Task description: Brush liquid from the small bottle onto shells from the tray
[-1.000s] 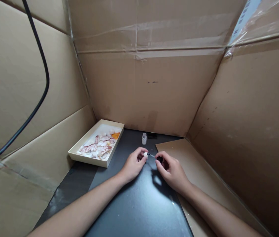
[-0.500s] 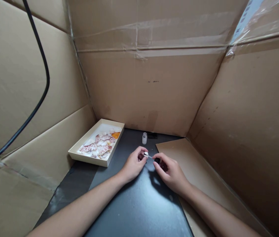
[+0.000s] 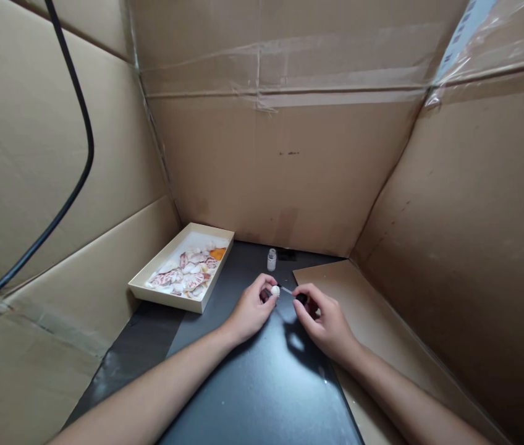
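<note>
Between the thumb and fingertips of my left hand (image 3: 253,309) is a small white ribbed seashell (image 3: 275,290). My right hand (image 3: 324,318) pinches the black cap of a small applicator brush (image 3: 286,290). Its pale thin stem points left, and the dark tip is close by the shell; whether they touch I cannot tell. Behind both hands a small clear glass bottle (image 3: 271,261) stands upright on the dark table, without a cap on it.
On the left, a cream box (image 3: 164,298) holds many shells, some red-striped and one orange. A flat cardboard sheet (image 3: 373,315) lies to the right. Cardboard walls (image 3: 262,173) enclose the dark table (image 3: 243,395). A black cable (image 3: 86,136) hangs at the upper left.
My right hand has shifted slightly right with the brush, drawing its tip back toward the shell's edge. The shell now shows its ribbed white face more fully in my left hand.
</note>
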A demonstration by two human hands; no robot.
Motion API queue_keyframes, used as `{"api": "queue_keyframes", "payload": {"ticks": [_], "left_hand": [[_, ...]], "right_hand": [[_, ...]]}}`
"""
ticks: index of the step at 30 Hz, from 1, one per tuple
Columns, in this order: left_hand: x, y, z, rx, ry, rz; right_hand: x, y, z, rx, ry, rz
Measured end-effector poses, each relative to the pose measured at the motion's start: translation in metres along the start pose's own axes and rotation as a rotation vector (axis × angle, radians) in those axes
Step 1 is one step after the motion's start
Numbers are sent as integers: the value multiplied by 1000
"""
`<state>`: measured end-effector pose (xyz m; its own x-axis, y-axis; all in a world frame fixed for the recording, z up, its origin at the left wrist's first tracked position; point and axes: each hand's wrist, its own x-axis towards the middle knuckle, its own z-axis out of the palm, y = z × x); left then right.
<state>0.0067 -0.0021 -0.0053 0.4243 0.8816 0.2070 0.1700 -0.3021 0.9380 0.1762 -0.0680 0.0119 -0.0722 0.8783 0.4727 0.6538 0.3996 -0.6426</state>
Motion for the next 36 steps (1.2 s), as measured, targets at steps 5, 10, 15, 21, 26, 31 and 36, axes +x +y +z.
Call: {"api": "queue_keyframes", "payload": {"ticks": [5,10,15,21,26,31,36], "left_hand": [[0,0,0,23,-1,6],[0,1,0,27,-5,1],[-1,2,0,34,-11,3],[-1,5,0,61,-13,3],[-1,5,0,57,-13,30],[-1,6,0,69,-2,36],[-2,6,0,68,-2,6]], "right_hand": [[-1,0,0,-23,-24,-4],[-1,1,0,14,-25,-18],[0,0,0,-23,3,4],[-1,0,0,19,-55,-32],[-2,0,1,6,1,-30],[-2,1,1,5,-17,-29],[-1,1,0,31,3,-22]]}}
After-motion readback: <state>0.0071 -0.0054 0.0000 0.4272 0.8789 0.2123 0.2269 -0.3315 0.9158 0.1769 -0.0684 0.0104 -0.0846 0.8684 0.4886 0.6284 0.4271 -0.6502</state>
